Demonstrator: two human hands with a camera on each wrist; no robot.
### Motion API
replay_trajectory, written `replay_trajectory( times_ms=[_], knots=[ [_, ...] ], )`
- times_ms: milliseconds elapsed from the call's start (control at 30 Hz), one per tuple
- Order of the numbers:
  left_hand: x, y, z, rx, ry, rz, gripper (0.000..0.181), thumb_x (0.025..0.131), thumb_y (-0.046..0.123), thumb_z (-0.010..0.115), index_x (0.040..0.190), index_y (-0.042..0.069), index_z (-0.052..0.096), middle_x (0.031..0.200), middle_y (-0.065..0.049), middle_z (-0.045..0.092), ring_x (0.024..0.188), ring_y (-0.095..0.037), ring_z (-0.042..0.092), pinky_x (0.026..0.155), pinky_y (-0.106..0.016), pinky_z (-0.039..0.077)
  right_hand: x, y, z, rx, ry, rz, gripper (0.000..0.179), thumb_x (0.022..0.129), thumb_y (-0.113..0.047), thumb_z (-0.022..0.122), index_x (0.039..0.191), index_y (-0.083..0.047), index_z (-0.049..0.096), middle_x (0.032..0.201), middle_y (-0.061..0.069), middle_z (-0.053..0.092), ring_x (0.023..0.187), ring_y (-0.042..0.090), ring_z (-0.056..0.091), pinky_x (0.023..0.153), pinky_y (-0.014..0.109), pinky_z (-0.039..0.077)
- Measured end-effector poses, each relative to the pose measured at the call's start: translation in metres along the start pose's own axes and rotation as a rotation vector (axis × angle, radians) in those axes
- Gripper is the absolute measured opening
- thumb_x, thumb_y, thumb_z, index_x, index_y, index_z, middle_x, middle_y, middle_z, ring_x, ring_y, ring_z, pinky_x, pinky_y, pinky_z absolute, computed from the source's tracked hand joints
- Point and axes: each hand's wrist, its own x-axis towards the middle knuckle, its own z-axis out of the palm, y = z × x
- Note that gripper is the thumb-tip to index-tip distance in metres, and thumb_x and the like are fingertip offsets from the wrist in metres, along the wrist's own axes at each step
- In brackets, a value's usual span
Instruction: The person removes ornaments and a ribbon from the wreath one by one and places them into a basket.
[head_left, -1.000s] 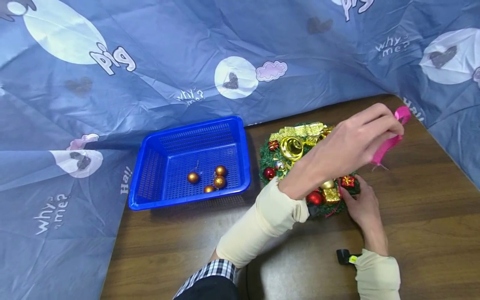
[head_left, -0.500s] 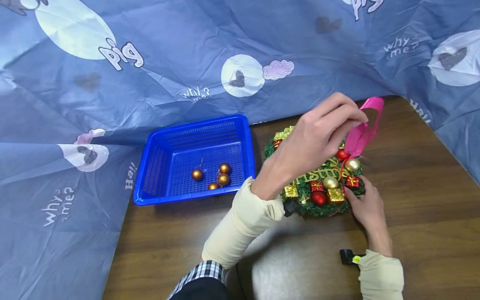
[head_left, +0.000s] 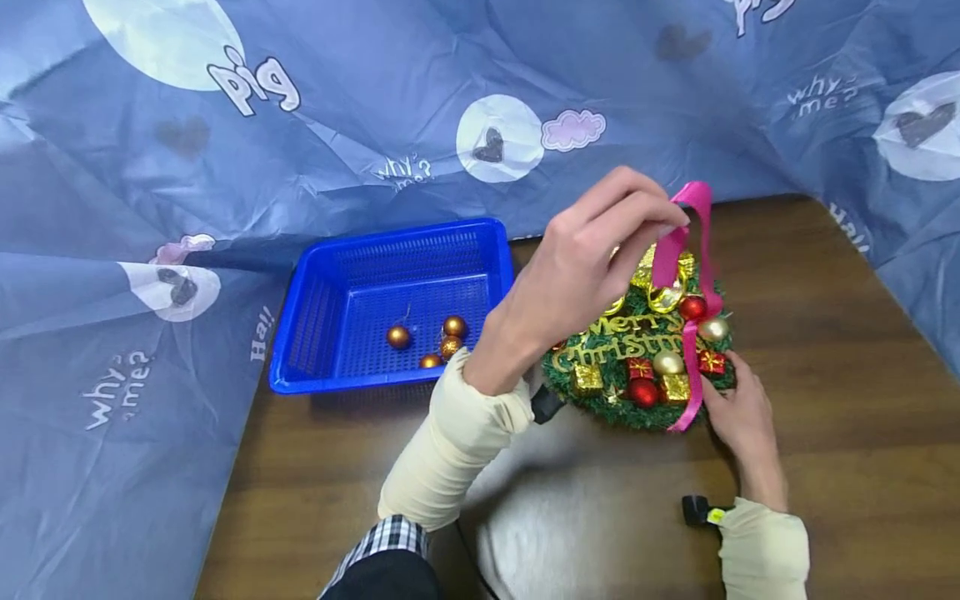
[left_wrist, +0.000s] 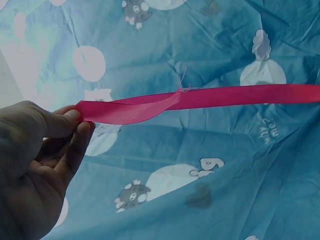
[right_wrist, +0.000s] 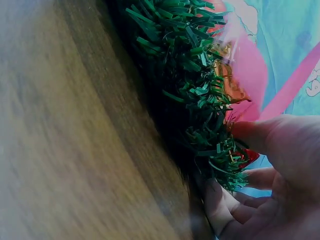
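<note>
In the head view, a green Christmas wreath (head_left: 626, 410) lies on the table, dressed with red and gold baubles, small gift boxes and gold "Merry Christmas" lettering. My left hand (head_left: 577, 262), raised over it, pinches a pink ribbon (head_left: 696, 197) between thumb and fingers. From there the ribbon loops down and crosses the wreath's right side to its near edge. My right hand (head_left: 746, 421) grips the wreath's right rim; in the right wrist view the thumb is on the decorated face and fingers are tucked beneath the green tinsel (right_wrist: 190, 95). My left forearm hides part of the wreath.
A blue plastic basket (head_left: 307, 385) stands left of the wreath, with several copper-coloured baubles (head_left: 398, 337) inside. Behind the wooden table (head_left: 847, 400) hangs a blue printed cloth (head_left: 360, 100). A black wrist camera (head_left: 696, 510) sticks out beside my right sleeve.
My left hand has moved left and slightly back with the ribbon, drawing a longer length up over the wreath. My right hand has kept its grip on the rim.
</note>
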Motion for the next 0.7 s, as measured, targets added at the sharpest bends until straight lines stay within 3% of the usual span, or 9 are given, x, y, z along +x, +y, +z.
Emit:
replay_trajectory(
  times_ms=[433,700],
  knots=[
    [-0.003,-0.007,-0.036,0.008,0.140,-0.006,0.013,0.090,0.000,0.054,0.088,-0.004,0.066,0.088,-0.012,0.060,0.081,-0.014,0.057,0.077,-0.017,0.045,0.002,-0.004,-0.001,0.011,-0.009,0.025,0.065,0.094,-0.032,0.047,0.143,0.001,0.021,0.127,0.038,0.037,0.116,0.050,0.037,0.095,0.060,0.028],
    [-0.010,-0.021,-0.057,0.082,0.217,0.004,0.011,0.089,0.000,0.056,0.086,-0.003,0.066,0.086,-0.011,0.060,0.078,-0.014,0.057,0.074,-0.020,0.047,-0.001,-0.006,-0.002,0.010,-0.026,0.043,0.066,0.093,-0.033,0.047,0.144,0.000,0.020,0.128,0.038,0.036,0.118,0.051,0.035,0.096,0.059,0.027]
  ],
)
